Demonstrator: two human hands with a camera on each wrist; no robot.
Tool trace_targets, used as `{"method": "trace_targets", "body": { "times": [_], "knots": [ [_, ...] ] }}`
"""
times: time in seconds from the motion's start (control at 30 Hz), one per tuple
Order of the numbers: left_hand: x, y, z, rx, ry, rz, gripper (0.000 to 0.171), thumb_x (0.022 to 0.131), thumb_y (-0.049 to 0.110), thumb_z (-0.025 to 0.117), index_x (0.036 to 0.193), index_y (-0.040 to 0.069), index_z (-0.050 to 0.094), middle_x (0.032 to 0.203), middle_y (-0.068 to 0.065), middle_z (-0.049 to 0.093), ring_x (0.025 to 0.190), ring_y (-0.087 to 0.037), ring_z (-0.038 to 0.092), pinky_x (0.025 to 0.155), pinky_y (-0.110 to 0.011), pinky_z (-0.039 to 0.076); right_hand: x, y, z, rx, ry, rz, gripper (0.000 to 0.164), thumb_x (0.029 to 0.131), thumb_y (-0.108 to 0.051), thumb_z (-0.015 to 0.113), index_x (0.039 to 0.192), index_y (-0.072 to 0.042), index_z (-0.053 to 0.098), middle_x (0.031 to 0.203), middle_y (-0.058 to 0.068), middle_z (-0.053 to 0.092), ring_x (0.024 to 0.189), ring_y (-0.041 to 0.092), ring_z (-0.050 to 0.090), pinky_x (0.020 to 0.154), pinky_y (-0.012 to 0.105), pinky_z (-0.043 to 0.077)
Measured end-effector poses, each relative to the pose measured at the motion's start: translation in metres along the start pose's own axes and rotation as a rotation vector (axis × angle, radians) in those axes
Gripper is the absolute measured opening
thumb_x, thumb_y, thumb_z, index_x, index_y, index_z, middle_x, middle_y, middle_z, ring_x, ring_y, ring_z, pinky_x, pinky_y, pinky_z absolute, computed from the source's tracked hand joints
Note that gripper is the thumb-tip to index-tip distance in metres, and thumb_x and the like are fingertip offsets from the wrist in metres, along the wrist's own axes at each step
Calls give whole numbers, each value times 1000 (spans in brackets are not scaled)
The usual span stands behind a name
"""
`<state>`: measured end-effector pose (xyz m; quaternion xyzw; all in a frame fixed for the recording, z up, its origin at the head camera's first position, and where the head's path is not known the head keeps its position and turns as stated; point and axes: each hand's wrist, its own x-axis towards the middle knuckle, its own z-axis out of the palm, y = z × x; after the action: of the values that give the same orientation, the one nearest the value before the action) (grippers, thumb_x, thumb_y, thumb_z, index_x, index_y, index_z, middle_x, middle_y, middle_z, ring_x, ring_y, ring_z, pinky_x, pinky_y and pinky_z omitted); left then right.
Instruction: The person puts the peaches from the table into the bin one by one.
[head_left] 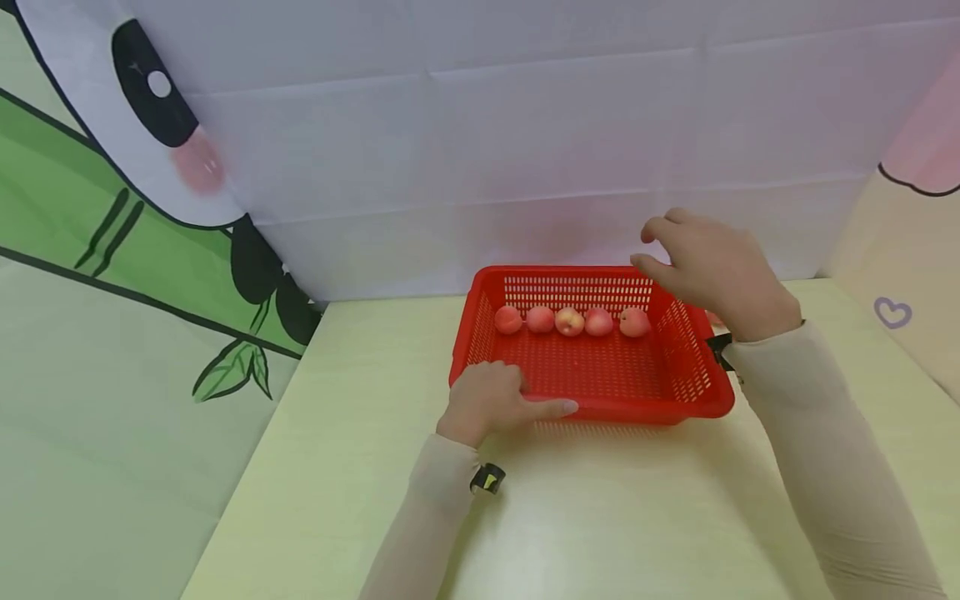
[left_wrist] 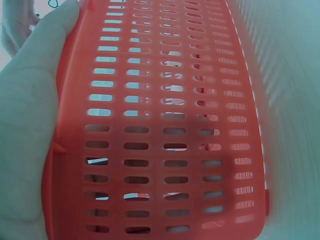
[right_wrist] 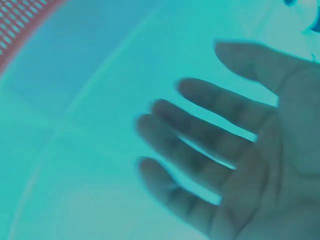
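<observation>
A red plastic basket with slotted walls sits on the table. Inside, several peaches form a row along its back. My left hand grips the basket's front rim near the left corner, thumb lying along the rim. From the left wrist view, that same hand lies against the rim beside the slotted front wall. Raised over the back right corner, my right hand holds nothing. Its fingers are spread and slightly bent in the right wrist view. Another peach shows beside the basket, mostly hidden by my right wrist.
The pale wooden table extends around the basket. A printed cloth hangs upright behind it, close to the basket's back edge. More printed cloth stands along the right side.
</observation>
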<state>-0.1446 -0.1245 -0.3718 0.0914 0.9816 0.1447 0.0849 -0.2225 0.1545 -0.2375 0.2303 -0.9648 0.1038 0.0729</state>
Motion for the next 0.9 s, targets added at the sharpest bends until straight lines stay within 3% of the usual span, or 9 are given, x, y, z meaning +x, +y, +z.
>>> {"method": "trace_targets", "body": {
  "times": [0.17, 0.27, 0.3, 0.43, 0.53, 0.63, 0.77, 0.9],
  "knots": [
    [1, -1, 2, -9, 6, 10, 78, 80, 94, 58, 61, 20, 41, 54, 8, 26, 53, -8, 27, 51, -29, 26, -34, 0, -6, 4, 468, -110, 23, 103, -20, 62, 114, -1, 70, 118, 20, 69, 96, 39, 66, 61, 60, 53],
    [1, -1, 3, -10, 11, 18, 78, 80, 94, 58, 60, 20, 40, 53, 8, 25, 52, -8, 26, 51, -29, 26, -51, 4, -2, 38, 734, -143, 25, 101, -19, 60, 106, 3, 72, 110, 21, 71, 96, 41, 67, 57, 59, 49],
    [2, -1, 3, -10, 13, 17, 78, 80, 94, 58, 60, 20, 41, 53, 8, 26, 52, -8, 27, 51, -29, 26, -55, 6, 0, 48, 806, -138, 28, 101, -20, 58, 104, 4, 72, 108, 21, 71, 97, 41, 67, 59, 56, 49],
    [3, -1, 4, -10, 14, 13, 79, 79, 94, 58, 60, 20, 40, 53, 8, 25, 52, -8, 27, 51, -29, 26, -68, 14, 9, 118, 1026, -49, 35, 98, -20, 54, 98, 10, 72, 100, 26, 70, 90, 45, 64, 77, 23, 43],
    [3, -1, 4, -10, 12, 13, 79, 79, 94, 58, 60, 20, 40, 53, 8, 25, 52, -8, 27, 51, -29, 26, -74, 22, 15, 163, 1110, 31, 32, 94, -15, 53, 95, 11, 71, 96, 30, 68, 83, 48, 59, 85, 7, 25],
    [3, -1, 4, -11, 13, 11, 79, 79, 94, 58, 60, 20, 40, 53, 8, 26, 52, -9, 28, 51, -29, 27, -74, 31, 23, 172, 1140, 76, 31, 91, -13, 51, 94, 11, 71, 93, 31, 67, 79, 48, 57, 84, 6, 25],
    [2, -1, 4, -4, 6, 6, 79, 79, 95, 57, 61, 19, 43, 53, 8, 28, 52, -9, 30, 51, -29, 28, -74, 51, 37, 146, 1097, 83, 32, 91, -15, 50, 93, 10, 71, 92, 29, 68, 80, 46, 59, 77, 10, 26],
    [3, -1, 3, -3, 0, 5, 79, 79, 95, 57, 61, 19, 43, 53, 8, 29, 52, -9, 31, 51, -29, 28, -73, 74, 50, 123, 970, 104, 33, 95, -17, 51, 100, 8, 72, 98, 27, 69, 85, 43, 62, 66, 21, 29]
  ]
}}
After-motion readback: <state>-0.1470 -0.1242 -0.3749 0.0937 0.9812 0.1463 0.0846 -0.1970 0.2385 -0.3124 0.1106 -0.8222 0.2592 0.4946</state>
